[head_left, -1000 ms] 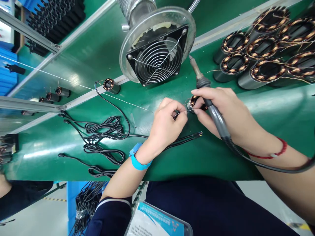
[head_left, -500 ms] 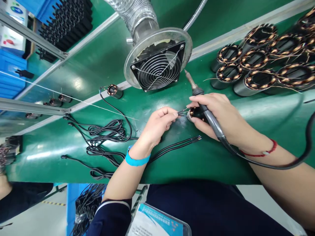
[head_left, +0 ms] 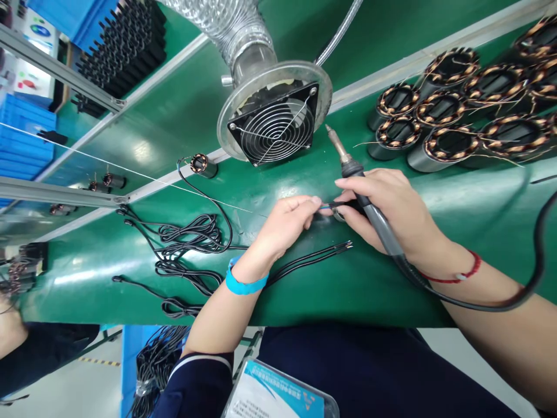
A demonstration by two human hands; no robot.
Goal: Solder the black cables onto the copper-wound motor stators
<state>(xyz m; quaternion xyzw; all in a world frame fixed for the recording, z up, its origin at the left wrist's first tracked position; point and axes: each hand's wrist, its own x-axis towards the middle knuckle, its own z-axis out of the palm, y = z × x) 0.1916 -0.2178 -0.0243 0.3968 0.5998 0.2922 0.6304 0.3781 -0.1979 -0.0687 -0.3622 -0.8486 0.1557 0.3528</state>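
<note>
My right hand [head_left: 387,209] grips a soldering iron [head_left: 348,165] whose tip points up toward the fan, and its fingers also hold a small motor stator [head_left: 342,213], mostly hidden under them. My left hand [head_left: 285,223] pinches thin black wire leads [head_left: 333,205] right at that stator. A blue wrist strap [head_left: 243,283] circles my left wrist. The iron's black cord [head_left: 478,302] runs back along my right forearm.
A fume-extraction fan [head_left: 274,128] on a flexible duct stands just behind my hands. Several copper-wound stators [head_left: 448,116] crowd the back right. Coiled black cables [head_left: 187,244] and a lone stator [head_left: 201,165] lie left on the green belt [head_left: 348,284]. Another person's hand [head_left: 11,325] shows at far left.
My left hand's pinch has shifted from the stator's lead to the black wire ends beside it. The stator has sunk deeper under my right fingers. The camera view drifted slightly.
</note>
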